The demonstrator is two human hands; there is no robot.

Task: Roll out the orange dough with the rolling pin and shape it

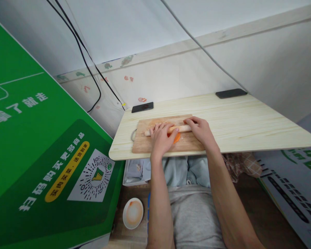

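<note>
A pale wooden rolling pin [184, 128] lies crosswise over a wooden cutting board [142, 145]. My left hand [162, 137] rests over its left part, fingers across the far side and thumb along the near side. The right end is held by my right hand [200, 128], its fingers bent over the wood. Beneath the pin and partly under my left hand is a flat orange piece that looks like dough [176, 138]. Light smears mark the board beyond the pin. Part of the orange piece is hidden.
The board sits at the near edge of a light wood-grain table [259, 121]. Two dark phones lie at the back, a left phone [142, 107] and a right phone [231, 93]. A white bowl [133, 213] is on the floor. A green printed panel [54, 155] stands left.
</note>
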